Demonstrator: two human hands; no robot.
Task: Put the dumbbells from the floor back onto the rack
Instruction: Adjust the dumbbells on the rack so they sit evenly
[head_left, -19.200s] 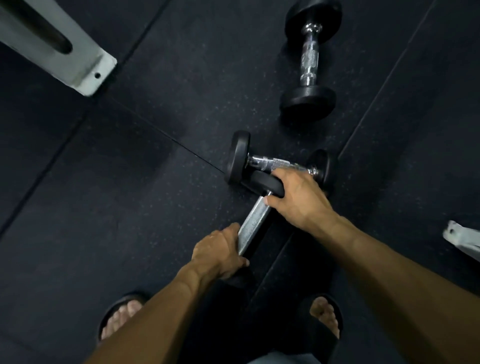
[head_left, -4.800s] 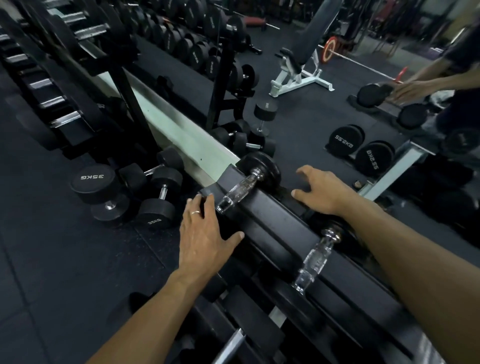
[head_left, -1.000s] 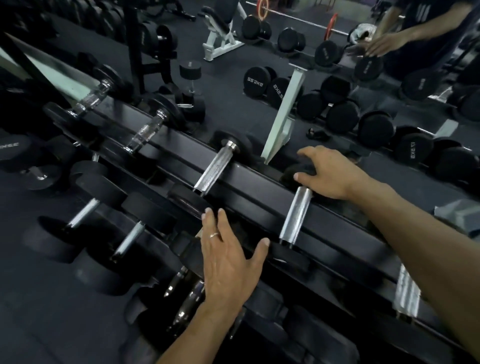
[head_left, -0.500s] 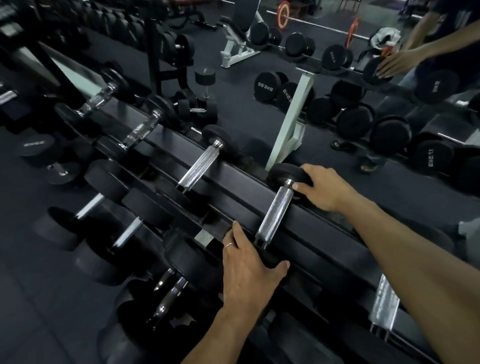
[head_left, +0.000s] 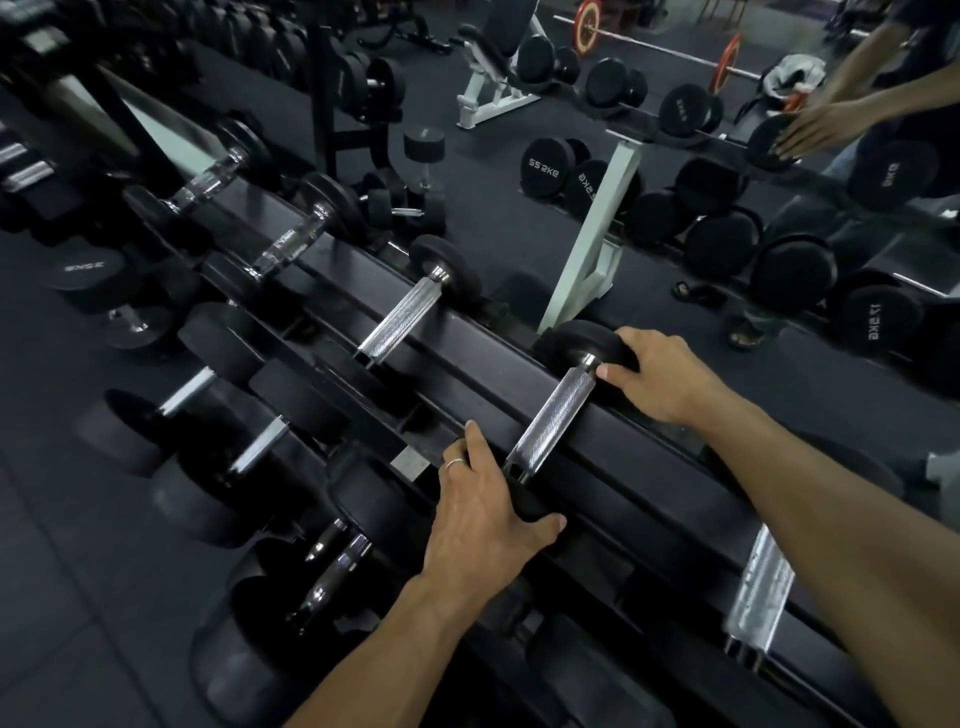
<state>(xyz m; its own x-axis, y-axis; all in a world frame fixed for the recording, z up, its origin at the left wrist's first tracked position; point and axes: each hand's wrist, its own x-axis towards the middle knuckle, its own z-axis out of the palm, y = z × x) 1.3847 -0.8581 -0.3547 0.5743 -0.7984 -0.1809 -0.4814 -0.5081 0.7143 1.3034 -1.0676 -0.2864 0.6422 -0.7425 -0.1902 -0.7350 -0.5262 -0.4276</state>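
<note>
- Since half a second earlier, both hands had settled onto the ends of one dumbbell (head_left: 553, 415), and the view had drawn closer to the rack (head_left: 483, 353).
- Head view: the dumbbell lay across the rack's top rails at the centre of the frame, its knurled chrome handle running from lower left to upper right.
- The right hand (head_left: 665, 376) gripped the far black head, fingers curled over its top and thumb beside the handle's collar.
- The left hand (head_left: 485, 512) clasped the near head, which it mostly hid; a ring showed on one finger, and the thumb reached out to the right.
- Another racked dumbbell (head_left: 410, 312) sat up and to the left on the same rails, with two more beyond it toward the upper left.
- A lower tier, left of centre, held further dumbbells.
- A chrome handle (head_left: 758, 587) showed at lower right, beside the right forearm.
- At upper right, a mirror reflected an arm and labelled weights.
</note>
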